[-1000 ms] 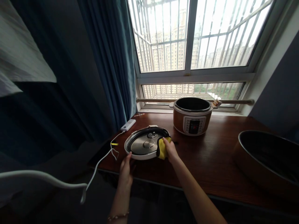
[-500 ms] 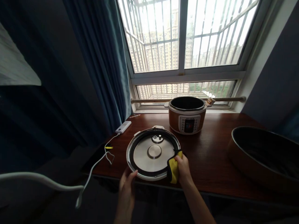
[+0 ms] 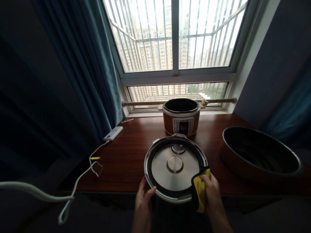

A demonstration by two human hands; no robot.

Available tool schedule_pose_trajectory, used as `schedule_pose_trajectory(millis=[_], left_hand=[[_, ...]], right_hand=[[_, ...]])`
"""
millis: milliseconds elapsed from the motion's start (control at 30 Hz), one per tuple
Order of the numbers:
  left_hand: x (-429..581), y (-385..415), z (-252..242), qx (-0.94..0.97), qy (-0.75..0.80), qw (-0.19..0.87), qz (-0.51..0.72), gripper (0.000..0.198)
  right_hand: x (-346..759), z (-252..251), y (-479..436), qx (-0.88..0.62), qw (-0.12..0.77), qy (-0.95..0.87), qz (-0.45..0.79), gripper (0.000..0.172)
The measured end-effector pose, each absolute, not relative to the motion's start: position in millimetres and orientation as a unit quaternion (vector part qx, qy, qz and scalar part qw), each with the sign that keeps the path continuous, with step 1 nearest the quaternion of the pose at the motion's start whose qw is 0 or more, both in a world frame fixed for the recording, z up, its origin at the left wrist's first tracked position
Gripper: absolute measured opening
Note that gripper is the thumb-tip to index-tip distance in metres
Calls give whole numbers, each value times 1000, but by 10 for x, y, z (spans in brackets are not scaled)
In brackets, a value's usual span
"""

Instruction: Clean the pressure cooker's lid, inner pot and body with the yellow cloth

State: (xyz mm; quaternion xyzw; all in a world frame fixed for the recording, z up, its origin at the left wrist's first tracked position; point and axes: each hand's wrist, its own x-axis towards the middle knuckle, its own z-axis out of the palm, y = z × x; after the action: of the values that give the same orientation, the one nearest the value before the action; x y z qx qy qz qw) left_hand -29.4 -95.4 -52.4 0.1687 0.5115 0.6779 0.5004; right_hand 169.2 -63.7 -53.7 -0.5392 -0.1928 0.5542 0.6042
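A round pressure cooker lid (image 3: 160, 168), its steel inner side facing up with a black sealing ring, is between my two hands at the table's front edge. My left hand (image 3: 143, 197) grips its lower left rim, thumb on top and fingers underneath. On the right rim, my right hand (image 3: 212, 191) pinches a yellow cloth with black edging (image 3: 199, 191) against the lid. Behind the lid stands the orange-brown and white electric pressure cooker (image 3: 181, 121), uncovered, its dark inside showing and its control panel facing me.
On the right of the wooden table (image 3: 136, 149) sits a large dark inner pot (image 3: 230, 158). A white power bank (image 3: 113, 133) with a white cable (image 3: 80, 181) lies at the left. A barred window (image 3: 175, 48) rises behind, with a blue curtain (image 3: 82, 64) to its left.
My view has turned to the right. The lid, held in both hands with the cloth, has come closer to me and moved rightward relative to the cooker.
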Motion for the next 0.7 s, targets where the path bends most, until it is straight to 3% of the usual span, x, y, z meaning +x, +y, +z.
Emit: schedule_pose_trajectory(millis=[467, 700], left_hand=[[-278, -887, -678, 192, 564, 459, 659, 58], [-248, -896, -688, 299, 675, 304, 603, 53]], right_hand=[[1784, -566, -532, -535, 591, -204, 568, 23], [1872, -583, -460, -514, 575, -202, 604, 32]])
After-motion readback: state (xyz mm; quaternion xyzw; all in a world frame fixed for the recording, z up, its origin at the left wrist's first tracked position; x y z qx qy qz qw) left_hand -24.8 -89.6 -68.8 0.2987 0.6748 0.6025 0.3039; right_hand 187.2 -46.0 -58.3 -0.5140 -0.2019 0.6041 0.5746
